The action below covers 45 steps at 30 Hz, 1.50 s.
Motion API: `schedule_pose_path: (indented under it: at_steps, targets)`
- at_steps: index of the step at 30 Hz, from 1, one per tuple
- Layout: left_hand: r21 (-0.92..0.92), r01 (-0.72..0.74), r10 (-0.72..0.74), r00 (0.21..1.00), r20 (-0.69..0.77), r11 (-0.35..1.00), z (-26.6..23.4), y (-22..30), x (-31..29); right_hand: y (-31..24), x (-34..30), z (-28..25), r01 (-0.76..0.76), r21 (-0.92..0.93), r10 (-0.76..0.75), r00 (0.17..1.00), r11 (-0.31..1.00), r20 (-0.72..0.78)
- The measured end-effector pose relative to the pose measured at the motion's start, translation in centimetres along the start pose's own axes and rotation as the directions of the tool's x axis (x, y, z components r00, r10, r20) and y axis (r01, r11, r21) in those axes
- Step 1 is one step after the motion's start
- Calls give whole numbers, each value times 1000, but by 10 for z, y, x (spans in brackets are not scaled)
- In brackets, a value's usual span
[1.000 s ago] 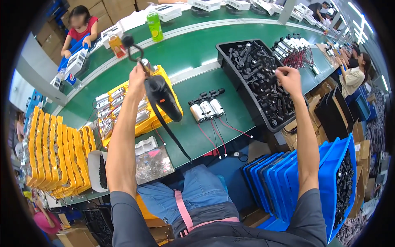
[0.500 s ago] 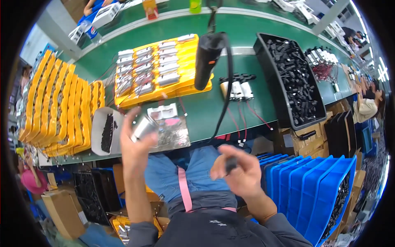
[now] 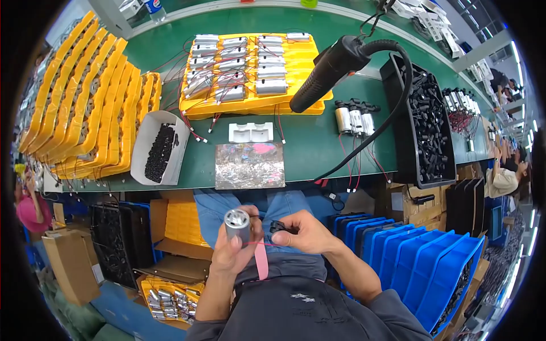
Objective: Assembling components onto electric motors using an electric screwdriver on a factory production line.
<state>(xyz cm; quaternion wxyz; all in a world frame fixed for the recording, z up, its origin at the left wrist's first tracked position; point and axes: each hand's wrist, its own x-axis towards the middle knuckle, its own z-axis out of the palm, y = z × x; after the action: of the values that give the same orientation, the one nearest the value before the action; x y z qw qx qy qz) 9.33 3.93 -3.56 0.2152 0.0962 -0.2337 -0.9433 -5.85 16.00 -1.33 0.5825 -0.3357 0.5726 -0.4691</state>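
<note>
My left hand (image 3: 226,256) is wrapped round a silver cylindrical motor (image 3: 238,227), its end face with holes turned up, held over my lap. A thin red wire runs from it toward my right hand. Just to its right, my right hand (image 3: 310,232) pinches a small black plastic part (image 3: 278,227) between thumb and fingers. The motor and the black part are close but apart. On the bench edge beyond them lie a scuffed silvery plate (image 3: 249,167) and a white two-slot holder (image 3: 250,133) with nothing in its slots.
A black electric screwdriver (image 3: 330,71) hangs over the bench beside a yellow tray (image 3: 304,59) of wired motors. Black-capped motors (image 3: 356,122) lie near a black bin (image 3: 405,153). Left stand a white box (image 3: 177,154) of small black pieces and stacked yellow trays (image 3: 94,122). Blue crates (image 3: 438,244) stand right.
Both hands have come together over my lap, the left bringing the motor down from above the bench. The view has shifted, and the plate and holder now show uncovered.
</note>
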Motion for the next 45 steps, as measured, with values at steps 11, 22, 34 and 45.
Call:
schedule_pose_path:
  at_steps: [11,22,34,45]
  targets:
    - [-71,-371,342,903,-260,926,2,38,51,38,4,41,7,183,39,969,983,-246]
    - [590,-8,129,978,-164,807,22,27,27,5,18,-19,337,40,-278,833,941,-478]
    - [954,-66,56,997,52,291,34,0,30,-10,12,-21,351,145,-240,836,925,-493]
    - [707,266,-254,959,-126,655,39,14,29,1,16,-34,436,-146,-459,825,888,-330]
